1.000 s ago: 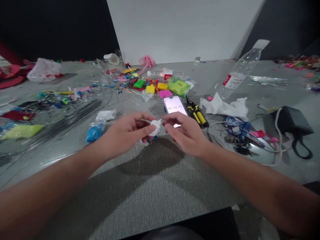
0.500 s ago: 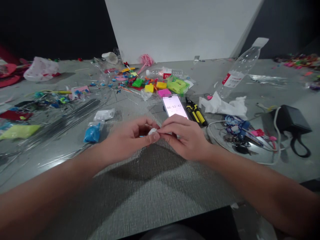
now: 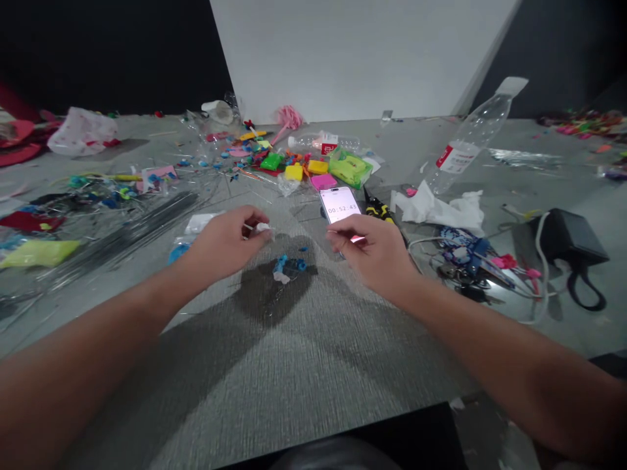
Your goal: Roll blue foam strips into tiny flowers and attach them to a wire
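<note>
My left hand (image 3: pixel 232 238) pinches a small lump of white modelling clay (image 3: pixel 263 228) between thumb and fingers, above the table on the left of centre. My right hand (image 3: pixel 372 248) is apart from it, thumb and fingertips pressed together in front of the phone; whatever they hold is too small to make out. Between and below the hands, small blue clay pieces (image 3: pixel 281 263) and a white clay bit (image 3: pixel 281 278) lie on the table. Beside my left wrist are a bag of blue clay (image 3: pixel 178 253), partly hidden, and a white packet (image 3: pixel 200 222).
A phone (image 3: pixel 337 201) shows a running timer, with yellow-black pliers (image 3: pixel 377 207) beside it. Crumpled tissue (image 3: pixel 448 210), an upright plastic bottle (image 3: pixel 458 153) and a black adapter (image 3: pixel 573 235) with cable stand right. Colourful clay packs (image 3: pixel 294 172) and scraps lie behind.
My hands were together on the white clay and have moved apart. My left hand went left with the lump, my right slightly right. The blue pieces between them now show.
</note>
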A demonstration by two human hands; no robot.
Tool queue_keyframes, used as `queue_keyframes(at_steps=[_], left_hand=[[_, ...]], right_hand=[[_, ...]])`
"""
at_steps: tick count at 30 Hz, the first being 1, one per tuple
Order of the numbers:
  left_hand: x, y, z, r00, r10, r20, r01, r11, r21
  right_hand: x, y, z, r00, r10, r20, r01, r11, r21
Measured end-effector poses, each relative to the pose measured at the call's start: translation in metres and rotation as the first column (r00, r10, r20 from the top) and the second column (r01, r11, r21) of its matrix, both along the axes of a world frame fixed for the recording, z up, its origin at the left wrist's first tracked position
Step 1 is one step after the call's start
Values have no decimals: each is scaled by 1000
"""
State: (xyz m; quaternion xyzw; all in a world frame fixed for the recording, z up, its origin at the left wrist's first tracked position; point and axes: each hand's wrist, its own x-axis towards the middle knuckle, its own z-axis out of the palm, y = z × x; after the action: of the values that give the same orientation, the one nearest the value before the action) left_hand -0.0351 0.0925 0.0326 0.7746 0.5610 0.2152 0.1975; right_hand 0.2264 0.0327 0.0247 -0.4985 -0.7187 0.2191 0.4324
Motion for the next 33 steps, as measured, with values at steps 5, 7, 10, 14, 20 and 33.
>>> queue_keyframes(at_steps=[5,7,10,14,20,33], left_hand=[[11,-9,-3,912,-53,407,163,957,-239],[18,-19,1,853,-40,520,231,923,-308],[25,-33,9,819,-36,573,299,879,-373],[28,-42,17,832,-96,546,345,861,-374],[32,-45,18,842,-96,531,357,837,-415],[-14,12,-5,934,117,-339,-51,979,198]], right_hand=[[-3,-1,-4,996,83,17,-80,988,-130],[-5,-4,-3,994,105,9,-103,987,-126],[-9,-10,1,991,130,0,-130,990,-52],[-12,-16,3,989,149,-17,-148,986,81],[-11,-16,2,950,243,198,-277,946,171],[3,0,7,990,-51,-132,51,999,-5]])
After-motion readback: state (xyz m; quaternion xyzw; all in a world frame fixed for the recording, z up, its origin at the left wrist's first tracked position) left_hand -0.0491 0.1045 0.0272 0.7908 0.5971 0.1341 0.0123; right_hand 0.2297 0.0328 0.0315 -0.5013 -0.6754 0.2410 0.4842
